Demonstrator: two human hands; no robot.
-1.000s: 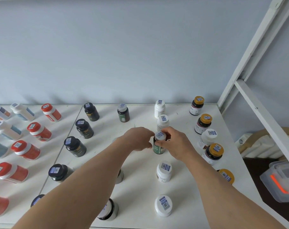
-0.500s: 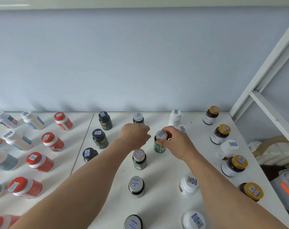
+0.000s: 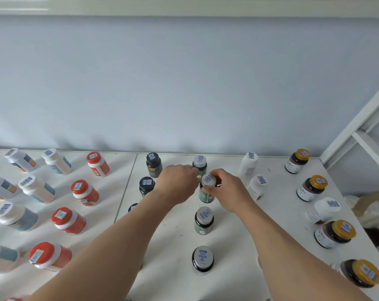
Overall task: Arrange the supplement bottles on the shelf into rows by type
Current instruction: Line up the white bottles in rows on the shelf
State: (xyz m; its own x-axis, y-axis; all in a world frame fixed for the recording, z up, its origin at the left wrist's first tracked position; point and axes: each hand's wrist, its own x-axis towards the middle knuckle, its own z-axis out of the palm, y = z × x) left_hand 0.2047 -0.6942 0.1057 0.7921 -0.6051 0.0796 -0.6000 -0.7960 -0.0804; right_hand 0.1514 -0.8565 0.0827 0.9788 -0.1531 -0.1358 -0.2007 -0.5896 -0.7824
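- Our right hand [image 3: 229,192] has its fingers [image 3: 208,189] wrapped tight around the neck of a green bottle with a grey cap [image 3: 207,189].
- That bottle stands up straight on the white shelf [image 3: 232,253], near the middle.
- Our left hand [image 3: 176,184] sits just beside it on the left. Its fingers curl in and reach toward the same bottle, but we cannot tell if they hold anything.
- Behind our hands stands another grey-cap bottle [image 3: 199,162], close to the wall.
- Two more grey-cap bottles stand in a line toward us: one [image 3: 203,220] just below the held bottle and one [image 3: 202,260] nearer still.
- Left of our hands are black-cap bottles, one at the back [image 3: 153,162] and one [image 3: 146,185] in front of it.
- Right of our hands are two white bottles [image 3: 248,165], one behind the other.
- Along the right edge stand dark bottles with gold caps [image 3: 298,160], with one white bottle [image 3: 323,210] among them.
- Far left, red-cap bottles [image 3: 84,192] stand in a row, with white and blue bottles [image 3: 36,189] beside them.
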